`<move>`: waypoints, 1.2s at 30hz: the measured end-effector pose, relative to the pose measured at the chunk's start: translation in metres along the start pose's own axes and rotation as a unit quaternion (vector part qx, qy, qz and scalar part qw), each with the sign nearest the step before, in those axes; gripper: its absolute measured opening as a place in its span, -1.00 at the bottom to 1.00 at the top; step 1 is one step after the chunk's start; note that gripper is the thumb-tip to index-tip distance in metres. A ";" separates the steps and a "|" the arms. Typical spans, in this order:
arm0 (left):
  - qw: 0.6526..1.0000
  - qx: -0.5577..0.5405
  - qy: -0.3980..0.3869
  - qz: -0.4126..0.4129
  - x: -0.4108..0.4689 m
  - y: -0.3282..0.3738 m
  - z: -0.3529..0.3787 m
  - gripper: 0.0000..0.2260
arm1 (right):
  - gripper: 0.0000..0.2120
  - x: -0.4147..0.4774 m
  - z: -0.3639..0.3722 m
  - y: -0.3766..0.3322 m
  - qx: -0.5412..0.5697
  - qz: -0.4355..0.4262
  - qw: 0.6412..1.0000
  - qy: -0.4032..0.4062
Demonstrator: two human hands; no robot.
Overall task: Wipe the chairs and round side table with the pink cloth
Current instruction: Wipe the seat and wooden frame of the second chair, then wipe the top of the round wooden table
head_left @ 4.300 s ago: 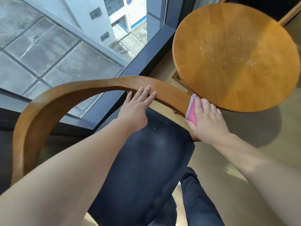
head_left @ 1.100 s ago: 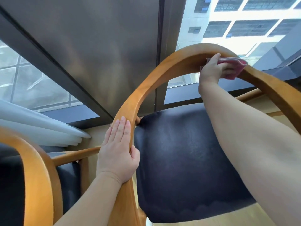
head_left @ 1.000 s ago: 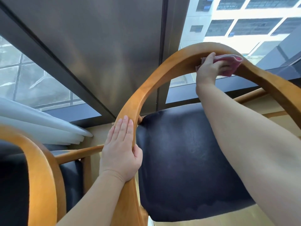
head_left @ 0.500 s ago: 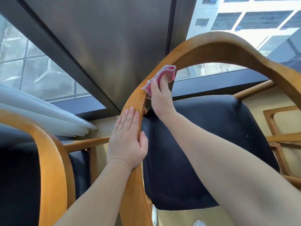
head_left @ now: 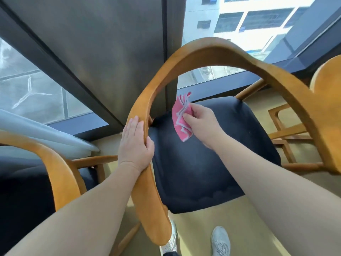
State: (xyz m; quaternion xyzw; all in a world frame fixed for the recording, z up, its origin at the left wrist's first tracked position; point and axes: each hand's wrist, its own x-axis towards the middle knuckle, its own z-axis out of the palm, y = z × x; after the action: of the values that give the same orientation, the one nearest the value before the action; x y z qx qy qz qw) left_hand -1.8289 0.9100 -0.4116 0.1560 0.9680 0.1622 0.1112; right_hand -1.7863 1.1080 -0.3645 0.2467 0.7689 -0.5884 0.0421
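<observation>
My left hand (head_left: 135,145) lies flat on the curved wooden rail (head_left: 212,50), fingers straight, thumb against its inner edge. My right hand (head_left: 201,122) pinches the pink cloth (head_left: 181,121), crumpled, with pale trim. It hangs in the air inside the rail's loop, above the dark seat (head_left: 203,163). A second chair (head_left: 60,172) stands near on the left, cut off by the frame. The table (head_left: 328,78) shows only a rim, far right.
</observation>
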 end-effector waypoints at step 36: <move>0.889 -0.314 -0.192 0.272 -0.272 0.454 -0.137 -0.89 | -0.72 -0.432 -0.333 -0.005 0.162 -0.033 0.964 0.209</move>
State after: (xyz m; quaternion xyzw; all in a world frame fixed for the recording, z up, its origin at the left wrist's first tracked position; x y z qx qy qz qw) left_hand -1.4923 1.1871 -0.0820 0.3986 0.7461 0.4482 0.2892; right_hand -1.3354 1.2732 -0.1058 0.3422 0.6625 -0.6418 -0.1790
